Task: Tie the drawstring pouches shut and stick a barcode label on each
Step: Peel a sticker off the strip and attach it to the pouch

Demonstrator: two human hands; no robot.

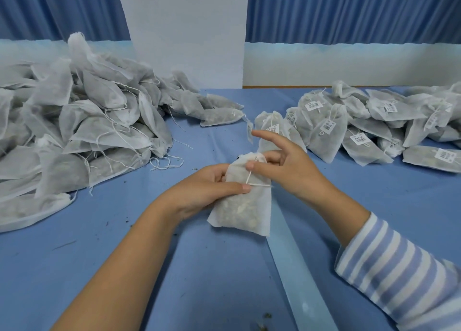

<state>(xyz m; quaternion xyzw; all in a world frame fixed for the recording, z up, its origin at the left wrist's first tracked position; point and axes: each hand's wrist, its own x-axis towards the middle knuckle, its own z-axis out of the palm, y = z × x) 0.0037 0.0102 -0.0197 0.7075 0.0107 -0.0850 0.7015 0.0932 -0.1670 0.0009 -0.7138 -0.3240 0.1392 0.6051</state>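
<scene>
Nearest the viewer, a bare left forearm [119, 268] and a right arm in a blue-and-white striped sleeve [404, 276] reach forward from the near edge; both stretch over a blue table [74, 293] that fills the scene. On the far left of it lies a big loose heap of unlabelled pouches [74, 131], strings trailing; on the far right lies a lower heap of labelled pouches [374, 126], each with a white barcode sticker. A pale strip [299, 281] runs along the table from under the hands to the near edge.

In the middle, just above the table, the two hands meet on one filled white pouch [247, 211]; its gathered neck points away and its base points toward the viewer. The left hand [207, 188] wraps round the pouch from the left; its thumb presses the drawstring [259, 185] against the fabric. The right hand [287, 171] pinches the drawstring at the neck between thumb and curled fingers; its index finger points straight out to the far left; a small pale slip [249, 130] hangs at that fingertip, too blurred to read.
</scene>
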